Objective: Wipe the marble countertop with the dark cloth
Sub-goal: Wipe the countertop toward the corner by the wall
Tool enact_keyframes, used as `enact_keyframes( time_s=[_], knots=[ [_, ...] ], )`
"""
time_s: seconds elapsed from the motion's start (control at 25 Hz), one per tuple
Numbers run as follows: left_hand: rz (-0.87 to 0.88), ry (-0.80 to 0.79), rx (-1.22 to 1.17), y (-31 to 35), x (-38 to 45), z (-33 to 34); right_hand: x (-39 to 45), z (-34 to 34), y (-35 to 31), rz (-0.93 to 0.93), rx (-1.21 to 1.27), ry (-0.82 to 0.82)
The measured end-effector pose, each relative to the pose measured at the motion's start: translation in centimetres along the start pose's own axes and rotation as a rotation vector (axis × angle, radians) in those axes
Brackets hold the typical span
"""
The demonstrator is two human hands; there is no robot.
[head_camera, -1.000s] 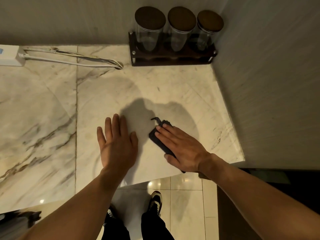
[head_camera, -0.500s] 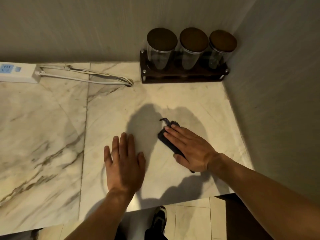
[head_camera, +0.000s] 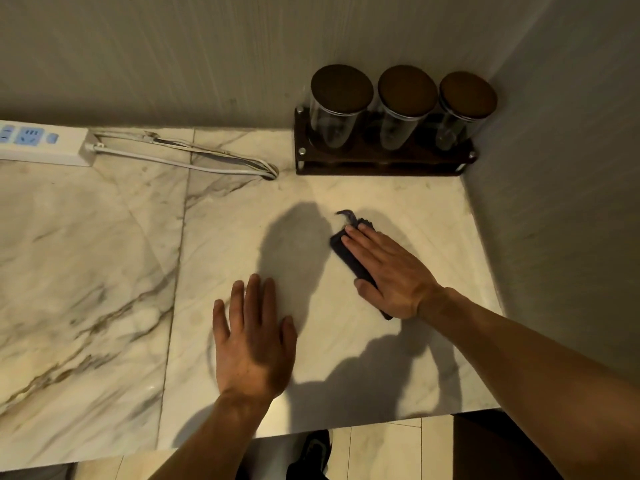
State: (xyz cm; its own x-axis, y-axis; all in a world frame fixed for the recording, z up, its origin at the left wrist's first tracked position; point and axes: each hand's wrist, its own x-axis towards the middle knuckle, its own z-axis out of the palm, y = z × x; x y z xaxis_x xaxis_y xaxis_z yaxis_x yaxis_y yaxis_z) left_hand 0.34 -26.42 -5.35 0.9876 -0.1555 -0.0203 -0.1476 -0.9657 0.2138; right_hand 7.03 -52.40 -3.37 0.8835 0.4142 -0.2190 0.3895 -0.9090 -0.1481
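Observation:
A dark cloth [head_camera: 341, 244] lies folded on the white marble countertop [head_camera: 104, 258], right of its middle. My right hand [head_camera: 389, 271] presses flat on top of the cloth, fingers pointing up and left; most of the cloth is hidden under the palm, with a curled corner sticking out beyond the fingertips. My left hand [head_camera: 254, 344] rests flat on the bare marble nearer the front edge, fingers spread, holding nothing.
Three glass jars with dark lids stand in a dark rack [head_camera: 381, 161] in the back right corner. A white power strip [head_camera: 41, 143] and its cable [head_camera: 194, 161] lie along the back wall at left. A wall bounds the counter's right side.
The view has tilted up, showing more of the counter and back wall. My right hand with the cloth has slid slightly away from me; my left hand stays flat.

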Motion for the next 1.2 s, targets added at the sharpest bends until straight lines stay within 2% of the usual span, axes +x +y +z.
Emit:
enact_keyframes(
  time_s=[0.32, 0.56, 0.88, 1.04, 1.2],
  knots=[
    [0.024, 0.089, -0.022, 0.1, 0.0, 0.1, 3.3, -0.8, 1.9, 0.231, 0.052, 0.077],
    [0.025, 0.082, -0.016, 0.0, 0.0, 0.2, 5.8, -1.3, 1.3, 0.610, 0.201, 0.250],
    [0.014, 0.047, -0.007, 0.0, 0.2, 0.0, 7.3, -0.9, -1.3, 1.046, 0.346, 0.366],
    [0.022, 0.025, 0.011, 0.0, 0.1, 0.0, 6.4, -0.5, -3.1, 1.151, 0.364, 0.390],
    [0.015, -0.022, 0.039, 0.0, 0.1, -0.2, 4.8, 0.5, -4.8, 1.150, 0.365, 0.387]
  ],
)
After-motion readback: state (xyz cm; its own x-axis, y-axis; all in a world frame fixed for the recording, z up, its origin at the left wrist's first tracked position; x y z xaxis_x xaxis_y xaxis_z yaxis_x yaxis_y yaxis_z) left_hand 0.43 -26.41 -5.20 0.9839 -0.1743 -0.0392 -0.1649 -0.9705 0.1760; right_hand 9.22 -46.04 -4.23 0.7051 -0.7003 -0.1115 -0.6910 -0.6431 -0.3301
